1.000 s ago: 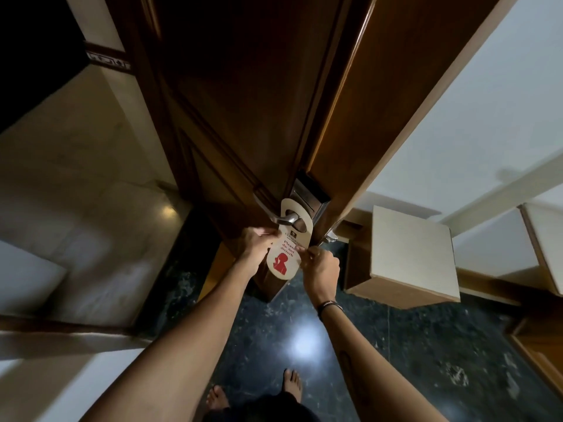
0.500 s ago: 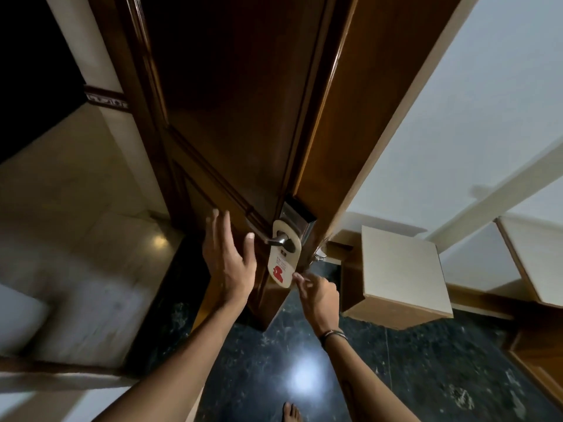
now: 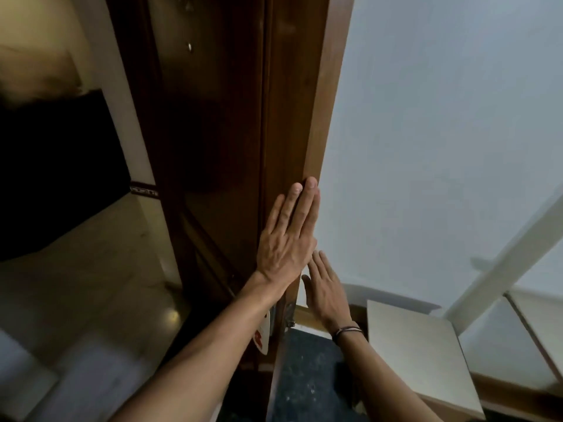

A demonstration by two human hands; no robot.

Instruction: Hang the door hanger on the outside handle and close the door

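The dark brown wooden door (image 3: 213, 123) stands edge-on before me. My left hand (image 3: 288, 236) lies flat with fingers together against the door's edge, holding nothing. My right hand (image 3: 324, 289) is spread flat just below and to the right, near the edge and the pale wall. The white door hanger (image 3: 264, 336) with red print peeks out beneath my left forearm on the door's outer face. The handle it hangs on is hidden by my arm. A metal latch plate (image 3: 288, 315) shows on the door edge.
A pale wall (image 3: 441, 132) fills the right side. A beige cabinet top (image 3: 417, 357) stands low at the right on the dark speckled floor (image 3: 307, 382). Beige tiles (image 3: 76, 284) and a dark opening (image 3: 54, 178) lie to the left.
Both hands have let go of the hanger and risen to the door's edge, fingers flat. The view has swung upward, and the hanger now stays on the door by itself.
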